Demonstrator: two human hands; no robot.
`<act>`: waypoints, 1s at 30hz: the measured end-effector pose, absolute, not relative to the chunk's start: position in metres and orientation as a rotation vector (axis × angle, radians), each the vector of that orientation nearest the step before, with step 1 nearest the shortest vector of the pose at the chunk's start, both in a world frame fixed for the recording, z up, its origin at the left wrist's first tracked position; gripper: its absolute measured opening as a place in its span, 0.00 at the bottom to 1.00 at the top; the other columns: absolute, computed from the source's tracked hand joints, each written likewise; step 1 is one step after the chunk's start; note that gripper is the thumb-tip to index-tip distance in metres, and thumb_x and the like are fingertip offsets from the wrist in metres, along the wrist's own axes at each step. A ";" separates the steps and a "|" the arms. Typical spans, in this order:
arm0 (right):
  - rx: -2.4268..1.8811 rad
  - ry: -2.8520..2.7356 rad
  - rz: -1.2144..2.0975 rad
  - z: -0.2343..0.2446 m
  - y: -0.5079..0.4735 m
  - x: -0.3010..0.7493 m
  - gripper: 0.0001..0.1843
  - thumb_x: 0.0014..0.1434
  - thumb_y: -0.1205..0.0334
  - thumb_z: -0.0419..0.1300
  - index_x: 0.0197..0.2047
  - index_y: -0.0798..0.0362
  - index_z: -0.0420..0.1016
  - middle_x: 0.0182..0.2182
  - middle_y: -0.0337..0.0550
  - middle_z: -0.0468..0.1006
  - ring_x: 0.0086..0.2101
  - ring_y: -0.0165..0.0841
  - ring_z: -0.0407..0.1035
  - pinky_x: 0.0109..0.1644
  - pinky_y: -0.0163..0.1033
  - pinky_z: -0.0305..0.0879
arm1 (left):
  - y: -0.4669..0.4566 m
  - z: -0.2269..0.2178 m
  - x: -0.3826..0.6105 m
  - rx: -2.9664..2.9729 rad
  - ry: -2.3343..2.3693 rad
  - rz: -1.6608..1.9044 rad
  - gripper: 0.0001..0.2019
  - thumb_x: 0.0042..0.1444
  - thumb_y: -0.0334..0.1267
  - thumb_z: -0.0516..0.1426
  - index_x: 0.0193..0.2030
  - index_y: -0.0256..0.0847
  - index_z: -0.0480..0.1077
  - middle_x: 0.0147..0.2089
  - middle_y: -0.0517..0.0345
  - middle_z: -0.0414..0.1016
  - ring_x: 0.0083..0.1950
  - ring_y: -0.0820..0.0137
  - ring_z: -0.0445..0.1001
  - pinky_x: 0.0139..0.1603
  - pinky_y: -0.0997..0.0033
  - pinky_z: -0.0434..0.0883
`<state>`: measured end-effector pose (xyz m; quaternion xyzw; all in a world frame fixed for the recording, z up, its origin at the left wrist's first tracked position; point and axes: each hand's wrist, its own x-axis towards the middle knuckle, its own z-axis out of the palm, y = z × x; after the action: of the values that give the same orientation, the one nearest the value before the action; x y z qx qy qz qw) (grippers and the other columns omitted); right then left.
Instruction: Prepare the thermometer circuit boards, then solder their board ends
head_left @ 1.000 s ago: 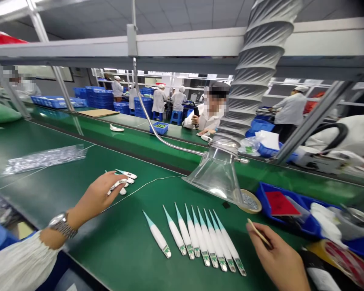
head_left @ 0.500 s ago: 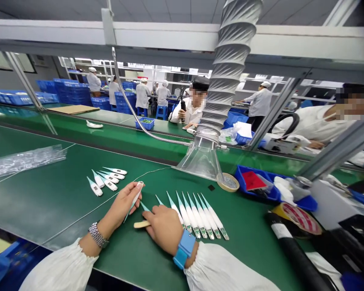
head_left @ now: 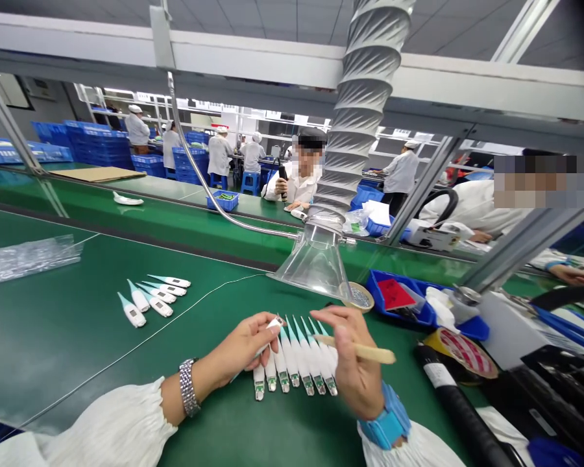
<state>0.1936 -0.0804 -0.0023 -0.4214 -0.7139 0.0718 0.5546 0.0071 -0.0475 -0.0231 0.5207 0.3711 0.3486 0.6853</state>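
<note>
My left hand (head_left: 243, 347) is closed on a white thermometer (head_left: 274, 323) with a teal tip, holding it just above a row of several like thermometers (head_left: 296, 363) lying side by side on the green table (head_left: 78, 337). My right hand (head_left: 353, 363) hovers over the right end of that row and pinches a thin wooden stick (head_left: 360, 351) that points to the right. A second small group of thermometers (head_left: 153, 298) lies to the left, apart from both hands.
A clear funnel hood (head_left: 316, 263) on a ribbed duct (head_left: 365, 97) hangs behind the row. A tape roll (head_left: 357, 297), blue trays (head_left: 418, 301) and a black tube (head_left: 460, 408) sit right. Plastic bags (head_left: 24, 258) lie far left. Other workers sit beyond the belt.
My left hand brought one thermometer from the left group over to the row. My right hand rose from the table with the stick and now hovers over the row's right end.
</note>
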 end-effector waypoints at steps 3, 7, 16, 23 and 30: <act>-1.043 -1.393 0.459 -0.002 -0.082 0.203 0.26 0.65 0.49 0.41 0.35 0.51 0.77 0.23 0.41 0.69 0.26 0.29 0.66 0.31 0.36 0.63 | -0.051 -0.019 0.019 1.187 0.821 0.758 0.24 0.51 0.57 0.56 0.43 0.37 0.63 0.26 0.63 0.65 0.18 0.83 0.56 0.15 0.84 0.47; -1.048 -1.059 0.994 -0.011 -0.080 0.196 0.26 0.61 0.41 0.46 0.39 0.52 0.73 0.22 0.40 0.72 0.23 0.29 0.68 0.30 0.36 0.67 | -0.057 -0.021 0.015 1.246 0.853 0.737 0.22 0.54 0.56 0.53 0.42 0.36 0.65 0.25 0.64 0.63 0.19 0.83 0.54 0.18 0.83 0.49; -1.195 -1.397 1.019 -0.014 -0.082 0.188 0.12 0.54 0.51 0.61 0.35 0.50 0.78 0.29 0.40 0.77 0.32 0.32 0.72 0.38 0.36 0.67 | -0.061 -0.025 0.005 1.472 0.890 0.746 0.15 0.61 0.48 0.50 0.40 0.37 0.68 0.26 0.64 0.63 0.23 0.79 0.56 0.25 0.79 0.58; -1.182 -1.515 0.944 -0.011 -0.079 0.187 0.08 0.54 0.56 0.61 0.34 0.49 0.79 0.31 0.40 0.78 0.33 0.31 0.71 0.38 0.36 0.68 | -0.062 -0.025 0.004 1.481 0.876 0.761 0.14 0.61 0.46 0.50 0.46 0.39 0.68 0.28 0.64 0.63 0.25 0.78 0.57 0.27 0.78 0.58; -1.199 -1.537 1.022 -0.012 -0.081 0.188 0.09 0.55 0.55 0.60 0.35 0.49 0.79 0.31 0.40 0.78 0.32 0.31 0.71 0.37 0.35 0.68 | -0.063 -0.022 0.003 1.617 0.930 0.769 0.14 0.61 0.44 0.50 0.47 0.40 0.69 0.36 0.59 0.70 0.34 0.72 0.65 0.35 0.76 0.63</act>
<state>0.1884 -0.0805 -0.0122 -0.4855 -0.6226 0.4139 0.4531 0.0033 -0.0629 -0.0218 0.6783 0.3902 0.3225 0.5327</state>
